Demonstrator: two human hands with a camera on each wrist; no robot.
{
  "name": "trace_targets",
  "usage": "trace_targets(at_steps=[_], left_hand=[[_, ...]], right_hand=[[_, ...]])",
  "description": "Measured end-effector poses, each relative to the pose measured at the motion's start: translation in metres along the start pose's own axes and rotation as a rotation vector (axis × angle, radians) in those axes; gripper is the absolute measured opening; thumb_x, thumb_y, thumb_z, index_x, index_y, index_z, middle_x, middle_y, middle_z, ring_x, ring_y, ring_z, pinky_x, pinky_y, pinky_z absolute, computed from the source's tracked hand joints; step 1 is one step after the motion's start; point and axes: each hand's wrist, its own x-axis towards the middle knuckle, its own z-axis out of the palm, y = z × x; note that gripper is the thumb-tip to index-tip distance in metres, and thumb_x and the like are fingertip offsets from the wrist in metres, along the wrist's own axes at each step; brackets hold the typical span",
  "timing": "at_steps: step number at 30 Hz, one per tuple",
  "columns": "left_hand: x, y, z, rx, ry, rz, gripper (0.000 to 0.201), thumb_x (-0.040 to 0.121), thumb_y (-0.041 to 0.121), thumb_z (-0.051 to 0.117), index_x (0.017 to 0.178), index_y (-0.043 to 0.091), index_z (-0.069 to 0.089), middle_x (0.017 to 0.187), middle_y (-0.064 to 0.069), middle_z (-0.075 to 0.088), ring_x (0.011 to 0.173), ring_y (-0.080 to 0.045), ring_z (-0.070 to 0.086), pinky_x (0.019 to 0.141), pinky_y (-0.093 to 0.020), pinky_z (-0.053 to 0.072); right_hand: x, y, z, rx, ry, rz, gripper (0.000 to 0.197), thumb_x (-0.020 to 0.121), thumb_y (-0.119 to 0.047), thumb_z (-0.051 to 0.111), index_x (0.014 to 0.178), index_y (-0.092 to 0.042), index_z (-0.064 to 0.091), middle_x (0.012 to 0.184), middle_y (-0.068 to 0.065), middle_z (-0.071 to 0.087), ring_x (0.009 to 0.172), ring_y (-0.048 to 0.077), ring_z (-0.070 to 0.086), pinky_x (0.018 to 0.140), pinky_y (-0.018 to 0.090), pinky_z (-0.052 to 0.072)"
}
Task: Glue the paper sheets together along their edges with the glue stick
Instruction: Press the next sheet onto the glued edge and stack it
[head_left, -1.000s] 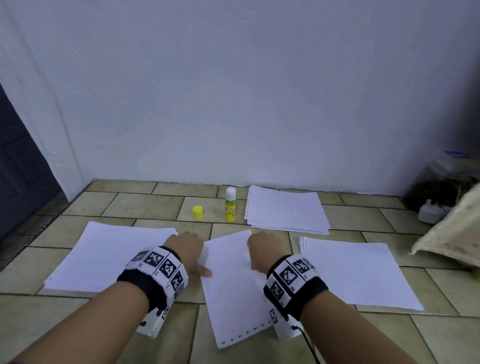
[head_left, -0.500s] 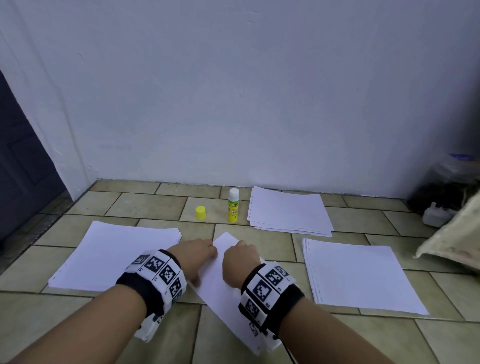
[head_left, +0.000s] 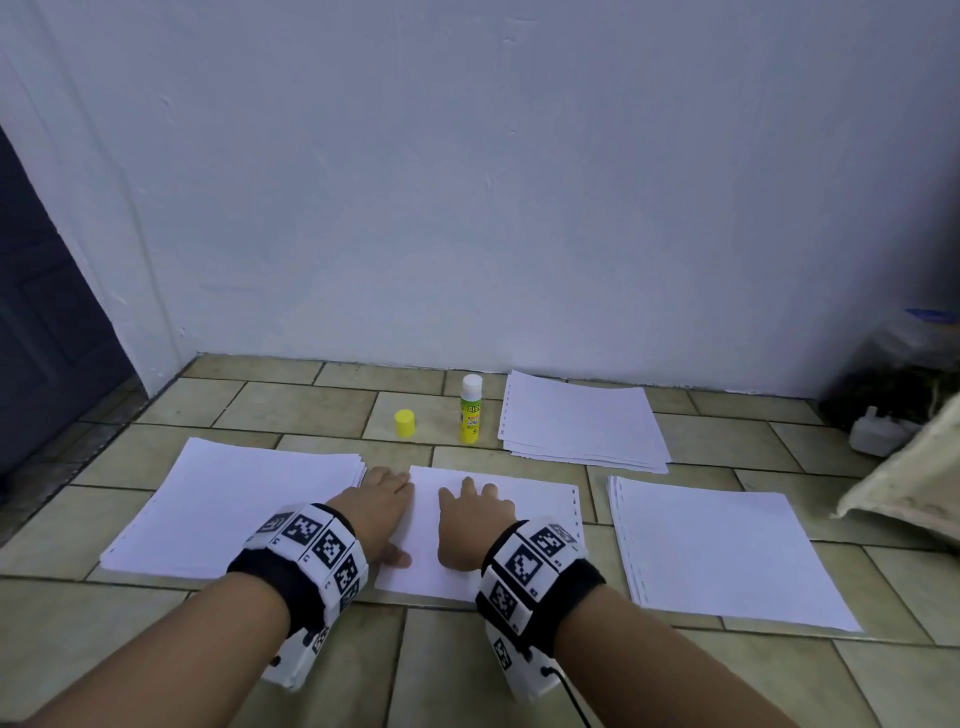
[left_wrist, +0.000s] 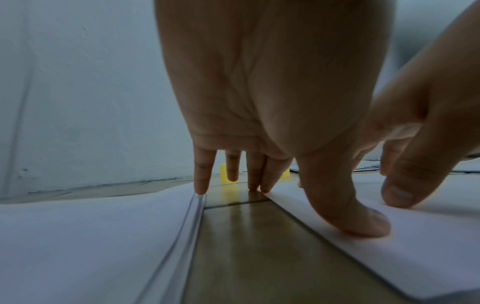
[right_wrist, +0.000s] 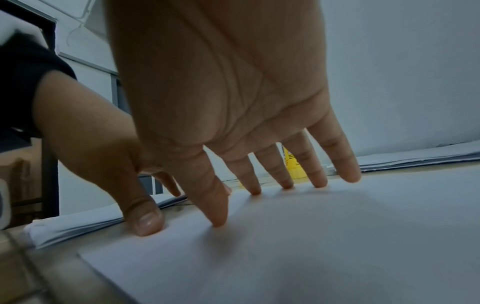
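A single white sheet (head_left: 530, 514) with a punched right edge lies flat on the tiled floor in front of me. My left hand (head_left: 382, 512) rests at its left edge with fingers straight, thumb (left_wrist: 361, 222) pressing on the sheet (left_wrist: 415, 236). My right hand (head_left: 470, 522) lies flat on the sheet (right_wrist: 337, 236), fingers (right_wrist: 319, 176) spread and touching the paper. The uncapped glue stick (head_left: 470, 410) stands upright beyond the sheet, its yellow cap (head_left: 404, 423) to its left. Neither hand holds anything.
Paper stacks lie at the left (head_left: 234, 504), the right (head_left: 722, 551) and the back right (head_left: 582, 421). A white wall (head_left: 467, 182) stands close behind. At the far right are a beige sack (head_left: 914, 483), a small white container (head_left: 878, 434) and dark clutter. A dark door (head_left: 41, 322) stands left.
The middle sheet, earlier lengthwise and then skewed, has been turned and now lies crosswise and flat. Both hands went from gripping its top to lying spread on it.
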Motion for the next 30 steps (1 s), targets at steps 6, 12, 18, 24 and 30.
trace_targets(at_steps=[6, 12, 18, 24, 30], left_hand=[[0.001, 0.001, 0.0, 0.041, -0.004, -0.015, 0.095, 0.082, 0.053, 0.066, 0.151, 0.011, 0.015, 0.158, -0.002, 0.015, 0.144, -0.02, 0.014, 0.112, -0.04, 0.033], [0.0, 0.005, -0.003, 0.108, 0.003, -0.03, 0.089, 0.082, 0.052, 0.066, 0.149, 0.013, 0.022, 0.155, 0.0, 0.023, 0.141, -0.019, 0.02, 0.109, -0.04, 0.035], [0.0, 0.006, -0.005, 0.135, -0.035, -0.044, 0.093, 0.084, 0.054, 0.063, 0.151, 0.009, 0.016, 0.158, -0.002, 0.017, 0.142, -0.02, 0.018, 0.11, -0.04, 0.033], [0.0, 0.006, -0.006, 0.14, -0.069, -0.037, 0.094, 0.087, 0.053, 0.059, 0.153, 0.009, 0.01, 0.16, -0.001, 0.009, 0.143, -0.02, 0.014, 0.111, -0.042, 0.031], [0.0, 0.005, -0.01, 0.131, -0.055, -0.033, 0.096, 0.082, 0.057, 0.063, 0.152, 0.01, 0.016, 0.158, 0.001, 0.014, 0.142, -0.02, 0.016, 0.111, -0.042, 0.029]], right_hand=[[0.001, 0.001, -0.008, -0.011, -0.041, 0.021, 0.065, 0.092, -0.02, 0.053, 0.148, -0.013, 0.021, 0.156, 0.012, 0.011, 0.142, 0.037, 0.014, 0.109, 0.052, 0.026], [0.0, -0.003, -0.009, 0.082, -0.094, -0.269, 0.08, 0.093, -0.015, 0.052, 0.153, -0.011, -0.001, 0.161, 0.003, -0.003, 0.148, 0.018, -0.001, 0.118, 0.054, 0.005], [-0.003, 0.042, -0.012, 0.14, -0.154, -0.199, 0.071, 0.096, -0.016, 0.041, 0.154, -0.019, 0.0, 0.161, -0.005, -0.008, 0.147, 0.016, 0.008, 0.12, 0.047, 0.003], [-0.011, 0.103, -0.008, 0.208, -0.151, -0.016, 0.071, 0.095, -0.026, 0.043, 0.154, -0.02, 0.002, 0.161, -0.004, -0.001, 0.146, 0.021, 0.018, 0.119, 0.04, 0.017], [-0.015, 0.103, -0.009, 0.122, -0.039, 0.037, 0.076, 0.088, -0.05, 0.056, 0.147, -0.013, 0.025, 0.146, 0.005, 0.041, 0.13, 0.024, 0.043, 0.104, 0.037, 0.038]])
